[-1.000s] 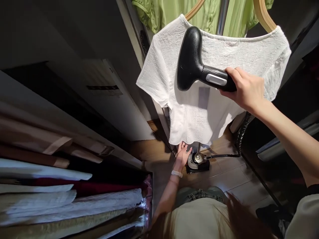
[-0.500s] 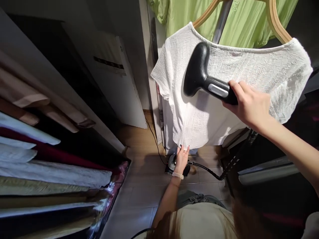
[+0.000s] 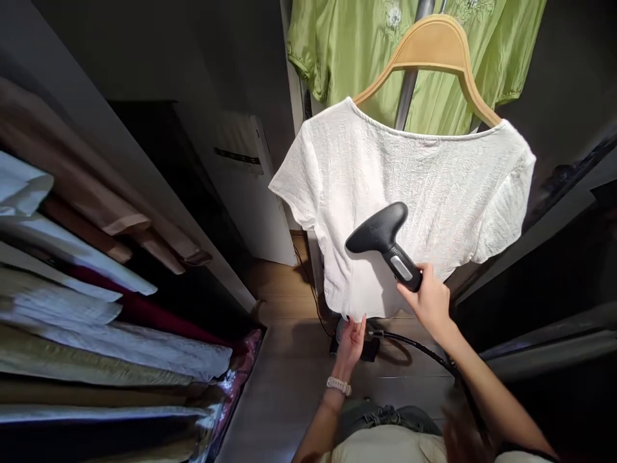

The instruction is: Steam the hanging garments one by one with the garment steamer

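A white short-sleeved top hangs on a wooden hanger on a metal pole. My right hand is closed round the handle of a black garment steamer head, which rests against the lower middle of the top. My left hand pinches the top's bottom hem at its left side and holds it down. A black hose runs from the steamer handle down to the steamer base on the floor, mostly hidden behind my left hand.
A green blouse hangs behind the white top. Stacked rolls of fabric fill shelves on the left. A white panel leans against the wall. Wooden and tiled floor lies below; dark furniture stands at the right.
My right hand has carried the steamer head down from the top's upper chest to its lower middle. My left hand now grips the hem. The view has pulled back and tilted up.
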A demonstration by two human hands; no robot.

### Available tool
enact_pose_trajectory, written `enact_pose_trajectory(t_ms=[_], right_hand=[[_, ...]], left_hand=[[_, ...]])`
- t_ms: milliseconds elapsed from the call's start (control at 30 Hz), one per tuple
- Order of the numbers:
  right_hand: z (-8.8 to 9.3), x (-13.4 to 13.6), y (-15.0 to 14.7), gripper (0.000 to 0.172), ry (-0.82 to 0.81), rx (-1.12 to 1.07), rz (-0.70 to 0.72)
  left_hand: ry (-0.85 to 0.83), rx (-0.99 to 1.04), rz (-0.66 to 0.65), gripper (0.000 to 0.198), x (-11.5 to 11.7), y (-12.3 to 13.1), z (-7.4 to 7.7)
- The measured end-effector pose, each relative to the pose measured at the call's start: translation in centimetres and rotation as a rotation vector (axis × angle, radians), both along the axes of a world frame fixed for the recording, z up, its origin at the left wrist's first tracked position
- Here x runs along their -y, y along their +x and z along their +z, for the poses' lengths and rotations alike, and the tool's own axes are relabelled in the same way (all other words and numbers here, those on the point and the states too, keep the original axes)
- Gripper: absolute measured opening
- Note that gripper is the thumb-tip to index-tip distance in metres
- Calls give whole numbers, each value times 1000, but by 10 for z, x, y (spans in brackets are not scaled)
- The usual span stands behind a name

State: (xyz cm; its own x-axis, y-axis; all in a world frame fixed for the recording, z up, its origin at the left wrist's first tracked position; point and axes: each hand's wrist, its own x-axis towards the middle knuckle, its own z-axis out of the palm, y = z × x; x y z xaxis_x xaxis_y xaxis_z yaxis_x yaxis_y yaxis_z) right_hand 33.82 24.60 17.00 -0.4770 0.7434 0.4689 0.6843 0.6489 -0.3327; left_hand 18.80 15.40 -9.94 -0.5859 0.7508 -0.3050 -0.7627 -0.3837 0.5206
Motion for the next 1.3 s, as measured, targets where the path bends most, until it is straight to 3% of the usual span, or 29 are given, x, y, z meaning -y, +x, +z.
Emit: enact_pose_trajectory(t_ms=[200, 367, 500, 633, 800, 1167, 1300], right_hand=[[-57, 29, -26, 44, -294, -397, -30], [-93, 53, -45, 53, -541, -721, -82], [-112, 72, -62, 53, -692, -871, -27], [-116, 77, -77, 56, -730, -920, 10], [-91, 58, -88, 59, -706, -891, 42], [29, 0, -88, 67, -509, -930, 188], [57, -16, -91, 65, -427, -993, 194]], left_hand=[[-50, 45, -13, 25, 15, -11, 11], [-110, 66, -21, 17, 19, -13, 23], [-127, 41, -32, 20, 21, -14, 28], [-115, 0, -62, 22, 25, -19, 31], [-120, -27, -62, 21, 32, -20, 32], [-109, -33, -11, 31, 37, -18, 28], [-116, -22, -19, 28, 38, -14, 30]])
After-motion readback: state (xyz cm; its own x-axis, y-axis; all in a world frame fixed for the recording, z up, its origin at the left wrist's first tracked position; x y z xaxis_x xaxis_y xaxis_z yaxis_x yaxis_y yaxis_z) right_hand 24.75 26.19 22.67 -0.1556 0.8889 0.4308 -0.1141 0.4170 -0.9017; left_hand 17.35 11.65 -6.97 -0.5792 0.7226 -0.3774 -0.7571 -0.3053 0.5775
